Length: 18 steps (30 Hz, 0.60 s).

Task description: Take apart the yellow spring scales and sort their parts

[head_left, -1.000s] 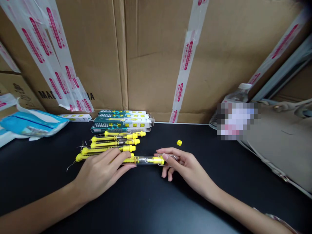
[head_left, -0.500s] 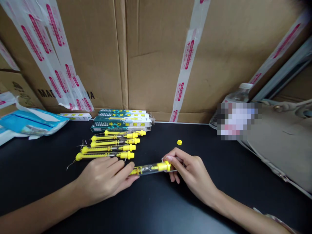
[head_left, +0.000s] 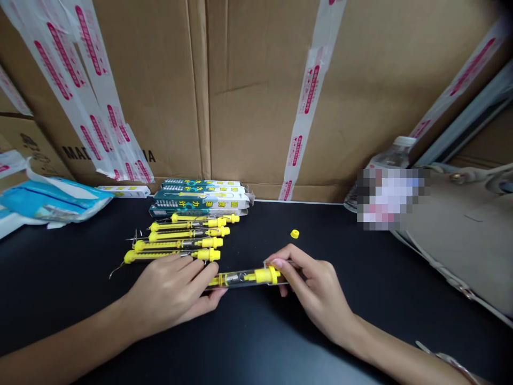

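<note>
Between my hands lies a clear tubular spring scale [head_left: 235,278] with yellow fittings, nearly level above the black table. My left hand [head_left: 176,286] is wrapped around its left part and hides that end. The thumb and fingers of my right hand [head_left: 316,291] pinch the yellow end fitting and a thin wire loop [head_left: 280,283] at the right end. Behind my left hand several matching spring scales [head_left: 182,245] lie side by side, metal hooks pointing left. A small yellow cap [head_left: 295,233] sits on the table beyond my right hand.
Green and white printed boxes [head_left: 200,206] are stacked behind the row of scales. A blue soft pack [head_left: 52,200] lies at the left. On the right stand a plastic bottle [head_left: 395,155] and a beige bag [head_left: 465,230]. Taped cardboard [head_left: 248,107] backs the black table [head_left: 248,342].
The spring scale has shifted slightly left. My right fingers have curled in closer around its yellow end, and the wire loop sits nearer to it. The loose cap has not moved.
</note>
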Each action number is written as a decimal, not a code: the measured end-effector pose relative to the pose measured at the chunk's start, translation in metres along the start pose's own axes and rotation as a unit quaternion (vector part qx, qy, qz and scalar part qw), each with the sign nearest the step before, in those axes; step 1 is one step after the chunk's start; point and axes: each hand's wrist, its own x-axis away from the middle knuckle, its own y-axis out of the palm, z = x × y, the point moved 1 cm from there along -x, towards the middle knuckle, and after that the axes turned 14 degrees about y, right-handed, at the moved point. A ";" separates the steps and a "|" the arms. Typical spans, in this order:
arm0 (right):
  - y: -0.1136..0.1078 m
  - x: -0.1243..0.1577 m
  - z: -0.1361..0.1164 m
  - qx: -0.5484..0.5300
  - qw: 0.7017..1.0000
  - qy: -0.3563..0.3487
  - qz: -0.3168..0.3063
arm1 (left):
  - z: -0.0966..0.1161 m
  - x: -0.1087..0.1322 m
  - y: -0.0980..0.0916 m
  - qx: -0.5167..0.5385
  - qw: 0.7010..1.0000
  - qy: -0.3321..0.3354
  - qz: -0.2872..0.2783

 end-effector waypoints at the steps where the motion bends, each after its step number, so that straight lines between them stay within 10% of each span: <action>1: 0.000 0.000 -0.001 0.001 1.000 0.004 0.002 | 0.000 0.001 0.000 -0.001 1.000 -0.010 -0.002; 18: -0.002 -0.006 0.000 -0.040 0.996 0.072 -0.020 | 0.002 0.005 0.002 0.069 0.987 -0.143 0.010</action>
